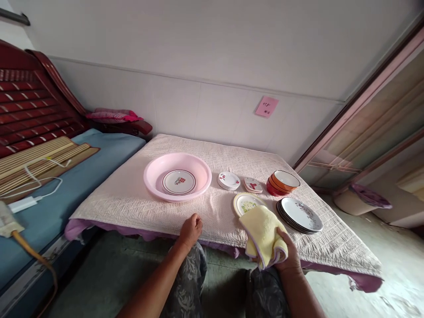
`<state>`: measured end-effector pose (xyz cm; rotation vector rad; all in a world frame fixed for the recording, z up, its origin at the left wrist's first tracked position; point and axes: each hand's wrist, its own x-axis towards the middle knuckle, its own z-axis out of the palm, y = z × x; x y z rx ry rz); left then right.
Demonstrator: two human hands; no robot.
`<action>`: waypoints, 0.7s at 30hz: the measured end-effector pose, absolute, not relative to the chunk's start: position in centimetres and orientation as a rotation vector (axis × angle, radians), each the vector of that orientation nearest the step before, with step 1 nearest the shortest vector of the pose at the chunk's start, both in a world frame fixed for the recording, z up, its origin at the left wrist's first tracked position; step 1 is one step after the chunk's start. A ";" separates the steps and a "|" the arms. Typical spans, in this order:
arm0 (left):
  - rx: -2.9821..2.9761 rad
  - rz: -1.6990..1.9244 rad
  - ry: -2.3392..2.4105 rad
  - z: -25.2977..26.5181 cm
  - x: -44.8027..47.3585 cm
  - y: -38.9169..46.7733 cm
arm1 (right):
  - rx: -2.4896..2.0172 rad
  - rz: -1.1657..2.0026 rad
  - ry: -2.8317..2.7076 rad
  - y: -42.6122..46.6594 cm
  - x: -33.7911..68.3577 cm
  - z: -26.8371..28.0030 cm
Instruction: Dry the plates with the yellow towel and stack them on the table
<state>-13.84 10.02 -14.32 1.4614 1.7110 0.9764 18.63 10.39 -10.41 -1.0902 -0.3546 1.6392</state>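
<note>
My right hand (287, 254) grips a yellow cloth (263, 232) with a purple edge, just in front of the table. The cloth's upper part overlaps the near side of a plate with a yellow rim and flower print (243, 204). My left hand (191, 229) is curled closed at the table's front edge, with nothing seen in it. Beyond it stands a pink basin (152, 183) holding a white plate with a red print (179, 182). Right of my cloth lies a stack of dark-edged, flower-print plates (300, 214).
Small round plates (229, 179), small squarish dishes (253, 184) and stacked orange and red bowls (281, 182) stand farther back on the cloth-covered table (126, 198). A wooden bench (112, 143) with a blue cushion adjoins at left. A bin (356, 199) is on the floor at right.
</note>
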 end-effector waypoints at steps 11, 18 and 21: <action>1.547 0.912 1.781 -15.3 -14.0 10.2 | -1.079 1.578 -0.298 12.9 19.9 -10.7; 1.523 0.932 1.825 -14.9 -12.3 10.4 | -1.032 1.675 -0.328 11.8 20.9 -11.3; 1.534 0.919 1.823 -14.1 -11.2 10.3 | -1.006 1.662 -0.335 10.8 20.9 -10.2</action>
